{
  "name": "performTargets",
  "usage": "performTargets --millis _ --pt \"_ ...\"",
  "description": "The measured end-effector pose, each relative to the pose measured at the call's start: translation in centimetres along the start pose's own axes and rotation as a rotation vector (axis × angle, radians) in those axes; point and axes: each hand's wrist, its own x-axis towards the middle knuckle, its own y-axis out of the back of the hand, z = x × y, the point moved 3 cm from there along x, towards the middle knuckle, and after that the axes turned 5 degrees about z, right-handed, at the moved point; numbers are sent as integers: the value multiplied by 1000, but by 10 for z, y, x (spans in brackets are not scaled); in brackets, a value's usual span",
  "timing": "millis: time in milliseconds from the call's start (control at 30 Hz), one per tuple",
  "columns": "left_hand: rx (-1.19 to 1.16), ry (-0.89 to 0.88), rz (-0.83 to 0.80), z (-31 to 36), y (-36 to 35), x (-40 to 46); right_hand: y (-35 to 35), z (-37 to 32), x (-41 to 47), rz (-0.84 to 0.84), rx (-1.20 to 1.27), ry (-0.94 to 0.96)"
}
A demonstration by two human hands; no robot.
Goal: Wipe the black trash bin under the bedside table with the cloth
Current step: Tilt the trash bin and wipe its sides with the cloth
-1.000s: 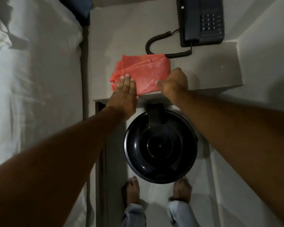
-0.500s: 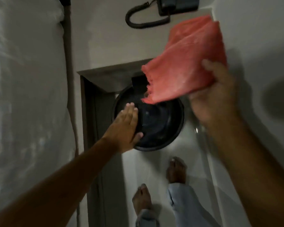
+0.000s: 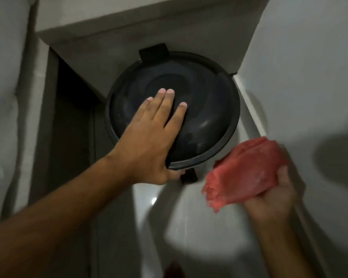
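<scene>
The black round trash bin (image 3: 205,109) stands on the floor, its back part tucked under the bedside table (image 3: 113,23). My left hand (image 3: 149,137) lies flat on the bin's domed lid, fingers spread, thumb curled under the front rim. My right hand (image 3: 277,195) grips the folded red cloth (image 3: 247,177) to the right of the bin and slightly in front of it, apart from the lid. A small black pedal (image 3: 189,176) sticks out at the bin's front.
A white wall (image 3: 309,67) rises close on the right of the bin. The bed's white sheet (image 3: 6,97) runs along the left. The table's dark side panel (image 3: 72,117) stands between bed and bin. Pale floor tiles (image 3: 199,227) lie in front.
My right hand has brought the cloth down from above the bin to its right front. My left hand has slid further onto the lid. The view has dropped closer to the bin.
</scene>
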Motion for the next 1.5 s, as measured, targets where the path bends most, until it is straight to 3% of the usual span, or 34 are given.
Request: performTargets --millis 233,533,667,767,1100,1167,1233,1300,1400,1500 --pt "14 -3 147 0 -7 -3 3 56 67 48 -114 31" --pt "-4 42 93 9 6 3 -6 38 52 4 -179 82" --pt "-279 230 149 -31 28 -7 3 2 54 1 -211 191" --pt "-491 271 104 -58 37 -27 4 -8 47 46 -250 247" --pt "-416 250 -75 -59 42 -52 -1 51 11 4 -897 295" --pt "-410 267 -129 -68 46 -56 -10 56 4 -44 -999 390" --pt "-587 364 -162 -68 48 -55 -23 59 -3 -147 -1103 533" --pt "-744 492 -80 -60 43 -49 -36 68 -9 -276 -1244 718" --pt "-671 541 102 -54 35 -34 -46 89 -18 -479 -1447 924" --pt "-678 547 138 -64 32 -37 -28 103 -11 -544 -1571 1149"
